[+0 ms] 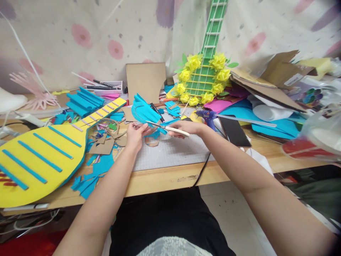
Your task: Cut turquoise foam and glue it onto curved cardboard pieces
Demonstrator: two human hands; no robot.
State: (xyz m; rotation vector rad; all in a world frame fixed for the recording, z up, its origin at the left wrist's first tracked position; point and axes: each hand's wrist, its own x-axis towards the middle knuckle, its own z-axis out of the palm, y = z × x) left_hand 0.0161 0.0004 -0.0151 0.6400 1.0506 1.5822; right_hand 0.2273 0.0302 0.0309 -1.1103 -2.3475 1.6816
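In the middle of the head view, my left hand (135, 137) pinches the lower edge of a curved piece of blue paper (145, 109), which stands up above the fingers. From the right, my right hand (183, 128) is closed round a pair of scissors (178, 132) with a pale handle. Their blades point left and reach the paper beside my left fingertips. Whether the blades are parted is too small to tell. Below both hands lies a grey cutting mat (170, 156), with a small curved cardboard piece (152, 143) on it.
On the left lies a yellow paper instrument (61, 142) with blue strips, beside blue scraps (102, 165). A green instrument with yellow flowers (204, 78) leans at the back. A blue glue gun (207, 115), a dark phone (234, 131) and stacked cardboard (261, 85) are on the right.
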